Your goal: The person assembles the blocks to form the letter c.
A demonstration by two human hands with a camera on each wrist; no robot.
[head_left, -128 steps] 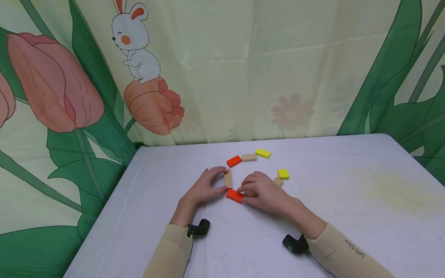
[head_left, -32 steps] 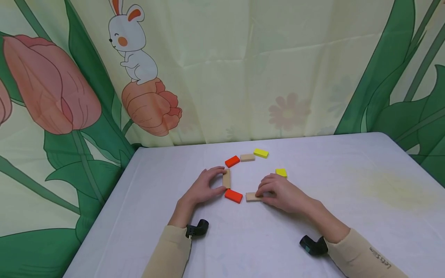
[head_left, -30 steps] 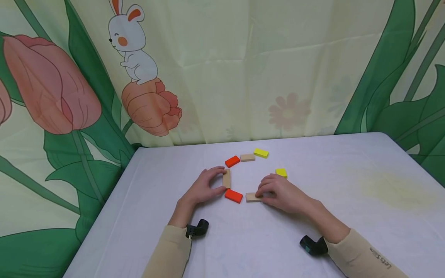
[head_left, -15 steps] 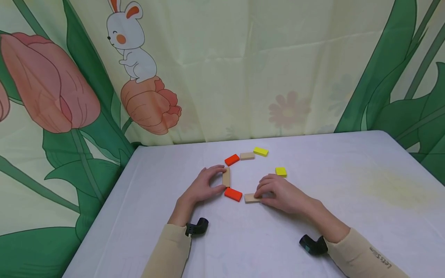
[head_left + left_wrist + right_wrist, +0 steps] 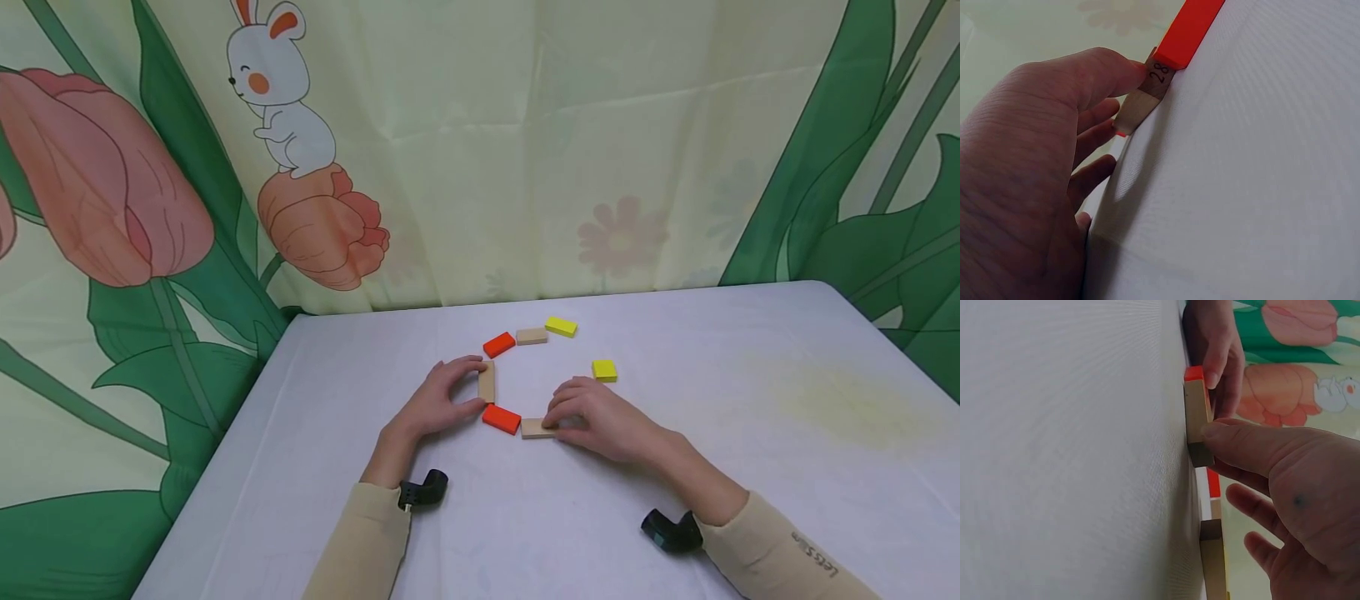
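- Nearest us, there's the movement! The right hand [image 5: 596,417] pinches a wooden block [image 5: 534,429] between thumb and fingers, down on the tablecloth [image 5: 337,358].
- And the gap has gone: half a second ago a strip of cloth showed beside it, and now its end appears to meet the near red block [image 5: 501,419].
- That makes the near side one joined run, I'd judge: wood, red, wood.
- Left hand [image 5: 435,404], steady as before, thumb at one end and fingertip at the other, gripping the upright-running block [image 5: 487,382] whose near end touches that red one.
- Beyond the right hand, the near yellow block [image 5: 604,371] sits alone in the head view; the right wrist shows one more wooden block [image 5: 1214,565] that the hand hides from above.
- Farther back, untouched: far red block [image 5: 498,345], far wooden block [image 5: 532,336] just beside it, then the back yellow block [image 5: 561,327], well apart from its yellow mate.
- Behind everything, the rabbit [image 5: 288,96] on the backdrop.
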